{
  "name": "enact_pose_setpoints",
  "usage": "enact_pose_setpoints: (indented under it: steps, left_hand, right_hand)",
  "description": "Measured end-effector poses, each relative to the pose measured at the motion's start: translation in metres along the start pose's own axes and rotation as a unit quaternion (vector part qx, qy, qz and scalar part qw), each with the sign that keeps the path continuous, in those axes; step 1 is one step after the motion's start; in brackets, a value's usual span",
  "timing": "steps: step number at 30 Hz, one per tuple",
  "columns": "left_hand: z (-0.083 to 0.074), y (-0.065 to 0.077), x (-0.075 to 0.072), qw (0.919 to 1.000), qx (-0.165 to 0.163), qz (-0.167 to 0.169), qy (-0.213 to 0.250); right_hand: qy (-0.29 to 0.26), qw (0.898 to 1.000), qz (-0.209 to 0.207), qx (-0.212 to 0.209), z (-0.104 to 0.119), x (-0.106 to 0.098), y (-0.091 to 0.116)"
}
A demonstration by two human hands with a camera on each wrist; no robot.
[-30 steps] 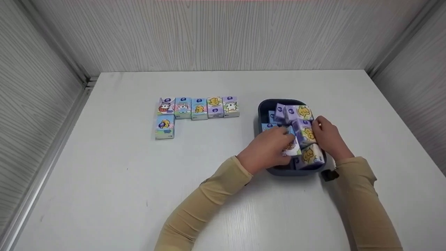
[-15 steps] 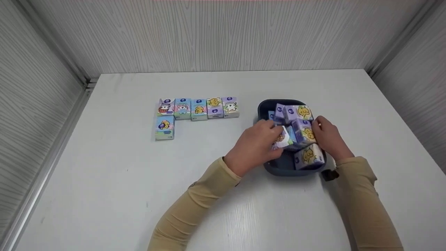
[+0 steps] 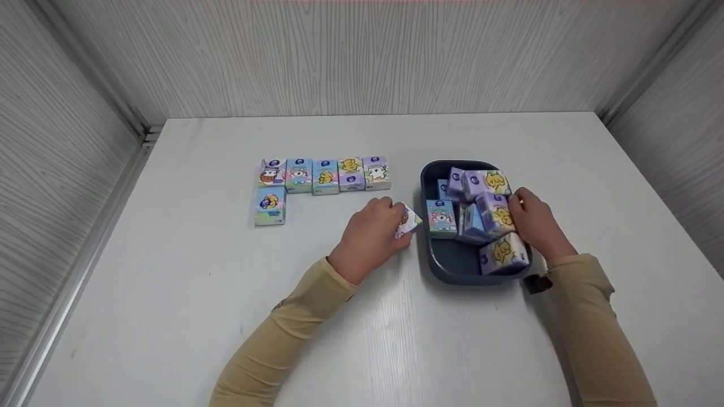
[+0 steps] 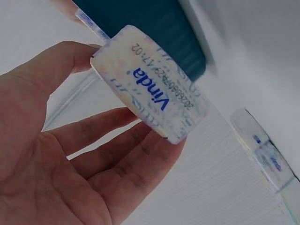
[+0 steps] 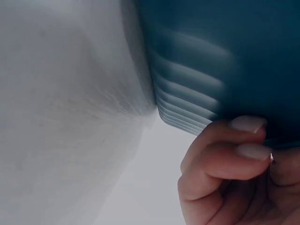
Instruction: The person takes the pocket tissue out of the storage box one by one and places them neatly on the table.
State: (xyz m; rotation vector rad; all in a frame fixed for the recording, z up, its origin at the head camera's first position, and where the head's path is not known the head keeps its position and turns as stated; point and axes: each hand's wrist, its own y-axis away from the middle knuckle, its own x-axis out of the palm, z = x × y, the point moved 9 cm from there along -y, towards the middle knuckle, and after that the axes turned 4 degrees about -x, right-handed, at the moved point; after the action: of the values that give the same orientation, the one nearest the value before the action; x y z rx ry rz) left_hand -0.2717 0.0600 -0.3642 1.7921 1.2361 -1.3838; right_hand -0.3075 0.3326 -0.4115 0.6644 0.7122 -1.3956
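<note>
My left hand (image 3: pixel 370 237) pinches a tissue pack (image 3: pixel 408 221) between thumb and fingers, just left of the dark blue bin (image 3: pixel 452 277). In the left wrist view the Vinda lettering on that pack (image 4: pixel 150 86) faces the camera. My right hand (image 3: pixel 534 223) grips the bin's right rim, its curled fingers (image 5: pixel 234 161) against the outer wall in the right wrist view. Inside the bin lie several purple and blue tissue packs, among them a blue pack (image 3: pixel 441 219) at the left wall and a purple pack (image 3: pixel 503 253) at the front right.
Left of the bin, several tissue packs stand side by side in a row, ending at a purple pack (image 3: pixel 376 172). Below the row's left end, touching it, lies a blue pack (image 3: pixel 270 205). Pale panels (image 3: pixel 362 56) enclose the white table (image 3: pixel 169 282) at back and sides.
My left hand has lifted the tissue pack out of the bin and carried it left past the rim. A blue pack at the bin's left side is uncovered. My right hand stays at the rim.
</note>
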Motion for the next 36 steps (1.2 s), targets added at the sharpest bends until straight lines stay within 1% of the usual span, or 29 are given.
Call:
enact_pose_setpoints:
  steps: [5, 10, 15, 19, 20, 22, 24, 27, 29, 30, 33, 36]
  left_hand:
    - [0.025, 0.002, 0.012, 0.9986, -0.039, 0.026, -0.025]
    - [0.047, 0.003, 0.023, 0.9952, -0.071, 0.044, -0.051]
    - [0.063, 0.0, 0.025, 0.9903, -0.111, 0.043, -0.072]
    - [0.072, 0.002, 0.023, 0.9855, -0.138, 0.058, -0.079]
    - [0.073, 0.003, 0.022, 0.9853, -0.139, 0.063, -0.078]
    - [0.072, 0.005, 0.019, 0.9863, -0.128, 0.074, -0.072]
    - [0.067, 0.008, 0.015, 0.9893, -0.103, 0.084, -0.06]
    - [0.058, 0.012, 0.012, 0.9925, -0.055, 0.1, -0.044]
    - [0.054, 0.015, 0.011, 0.9932, -0.032, 0.105, -0.037]
    - [0.053, 0.016, 0.011, 0.9933, -0.026, 0.107, -0.037]
    - [0.056, 0.017, 0.012, 0.9928, -0.031, 0.105, -0.048]
    - [0.064, 0.017, 0.012, 0.9912, -0.058, 0.107, -0.052]
  right_hand:
    - [0.002, 1.0, -0.008, -0.011, 0.0, -0.001, 0.001]
    - [0.002, 1.0, -0.009, -0.003, -0.003, -0.003, 0.002]
    - [-0.003, 1.0, 0.0, 0.009, -0.005, -0.002, 0.003]
    - [-0.009, 1.0, 0.003, 0.01, -0.005, 0.0, 0.004]
    - [-0.009, 1.0, 0.004, 0.009, -0.005, 0.0, 0.004]
    - [-0.009, 1.0, 0.004, 0.01, -0.005, 0.0, 0.005]
    - [-0.009, 1.0, 0.005, 0.009, -0.004, 0.0, 0.005]
    - [-0.006, 1.0, 0.005, 0.006, -0.003, 0.0, 0.004]
    - [-0.005, 1.0, 0.005, 0.004, -0.002, 0.0, 0.003]
    - [-0.003, 1.0, 0.003, 0.003, -0.002, 0.0, 0.002]
    - [0.002, 1.0, -0.002, -0.002, -0.001, -0.001, 0.001]
    - [0.006, 1.0, -0.007, -0.006, 0.0, -0.001, 0.0]
